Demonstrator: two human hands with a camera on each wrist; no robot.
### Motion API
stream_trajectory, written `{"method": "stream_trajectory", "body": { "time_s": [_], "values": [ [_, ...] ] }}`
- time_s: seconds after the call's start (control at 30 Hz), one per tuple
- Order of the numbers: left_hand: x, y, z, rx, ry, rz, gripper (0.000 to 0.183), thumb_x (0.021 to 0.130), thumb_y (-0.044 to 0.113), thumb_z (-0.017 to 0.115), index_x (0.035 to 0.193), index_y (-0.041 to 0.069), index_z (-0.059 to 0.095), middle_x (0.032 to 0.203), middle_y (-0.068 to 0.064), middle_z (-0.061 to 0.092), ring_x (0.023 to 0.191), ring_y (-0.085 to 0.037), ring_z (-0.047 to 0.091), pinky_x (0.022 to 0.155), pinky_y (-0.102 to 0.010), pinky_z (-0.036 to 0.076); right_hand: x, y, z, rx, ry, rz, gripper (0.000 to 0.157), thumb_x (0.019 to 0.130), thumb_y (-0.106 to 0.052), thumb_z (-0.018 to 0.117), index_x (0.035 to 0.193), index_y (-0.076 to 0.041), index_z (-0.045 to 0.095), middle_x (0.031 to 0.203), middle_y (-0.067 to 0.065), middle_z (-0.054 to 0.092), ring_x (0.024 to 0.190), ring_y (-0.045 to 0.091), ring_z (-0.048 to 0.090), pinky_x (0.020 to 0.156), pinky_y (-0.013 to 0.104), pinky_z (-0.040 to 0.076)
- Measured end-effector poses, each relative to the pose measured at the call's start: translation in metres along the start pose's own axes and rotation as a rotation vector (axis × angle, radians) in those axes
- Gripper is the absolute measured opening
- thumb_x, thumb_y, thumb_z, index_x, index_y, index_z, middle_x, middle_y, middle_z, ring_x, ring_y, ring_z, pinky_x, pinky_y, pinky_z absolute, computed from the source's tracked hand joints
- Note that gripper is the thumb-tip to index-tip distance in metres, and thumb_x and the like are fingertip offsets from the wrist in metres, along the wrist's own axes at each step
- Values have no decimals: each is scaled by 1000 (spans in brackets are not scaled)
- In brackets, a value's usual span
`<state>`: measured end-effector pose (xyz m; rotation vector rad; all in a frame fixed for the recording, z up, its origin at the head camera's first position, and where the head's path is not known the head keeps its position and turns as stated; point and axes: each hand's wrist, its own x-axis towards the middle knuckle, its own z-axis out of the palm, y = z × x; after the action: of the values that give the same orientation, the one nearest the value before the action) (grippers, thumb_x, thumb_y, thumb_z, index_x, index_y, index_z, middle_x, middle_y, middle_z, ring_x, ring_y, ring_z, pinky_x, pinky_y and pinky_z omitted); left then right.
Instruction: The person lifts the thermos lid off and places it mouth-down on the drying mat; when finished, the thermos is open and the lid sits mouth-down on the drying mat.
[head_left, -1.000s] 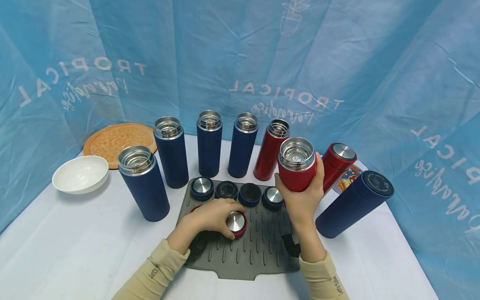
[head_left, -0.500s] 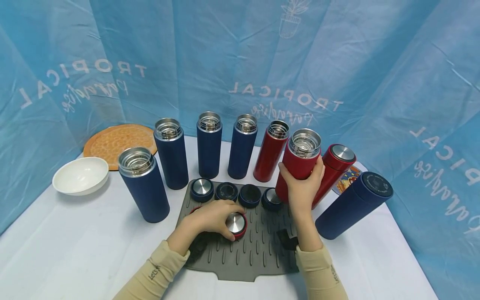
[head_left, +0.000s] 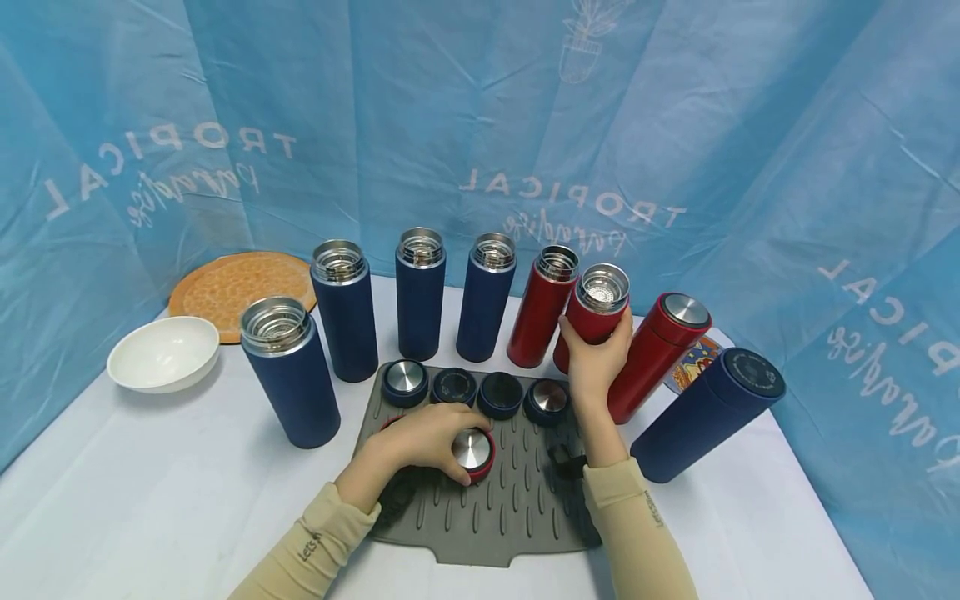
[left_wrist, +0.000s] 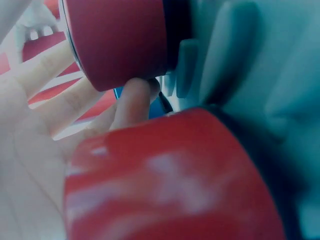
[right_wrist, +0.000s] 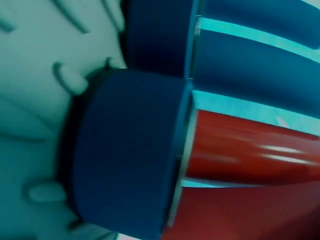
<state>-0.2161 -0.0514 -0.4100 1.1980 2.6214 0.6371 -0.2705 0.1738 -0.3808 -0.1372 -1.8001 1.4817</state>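
My left hand [head_left: 427, 437] holds a red lid with a silver top [head_left: 472, 450] between thumb and fingers, down on the grey ribbed mat [head_left: 495, 533]. Under that hand a second red lid [left_wrist: 175, 185] shows large in the left wrist view, mostly hidden in the head view. My right hand [head_left: 597, 367] grips an uncapped red thermos [head_left: 591, 323] around its body; a strainer shows in its steel mouth. It stands right beside another open red thermos [head_left: 536, 321]. In the right wrist view a blue lid [right_wrist: 130, 155] lies close in front of the red bottles.
Several open blue thermoses [head_left: 483, 304] stand at the back and left. A capped red thermos [head_left: 648, 358] and a capped blue one [head_left: 697, 425] stand at right. Blue lids [head_left: 500, 394] line the mat's far edge. A white bowl [head_left: 161, 354] and round orange board [head_left: 243, 292] lie left.
My right hand has carried the red thermos back and down, then left to beside the other open red one. My left hand stays on the red lid.
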Motion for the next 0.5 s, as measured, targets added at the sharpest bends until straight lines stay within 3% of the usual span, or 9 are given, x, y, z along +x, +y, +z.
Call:
{"method": "stream_trajectory", "body": {
  "time_s": [0.3,0.5],
  "values": [
    [-1,2,-1,-8,-1,-8,64,63,34,84,119,13,60,116,-4,59,100,-18,57,83,-36,48,12,18,13,-88,88,60,80,74,-14,76,141,-15,33,135,5,43,125,17,39,105,42,29],
    [-1,2,-1,-13,-5,-19,64,63,34,84,119,13,60,118,-4,59,101,-18,57,84,-36,48,19,24,16,-134,101,120,81,76,-16,74,142,-15,29,137,6,40,127,18,36,105,42,28]
  ]
}}
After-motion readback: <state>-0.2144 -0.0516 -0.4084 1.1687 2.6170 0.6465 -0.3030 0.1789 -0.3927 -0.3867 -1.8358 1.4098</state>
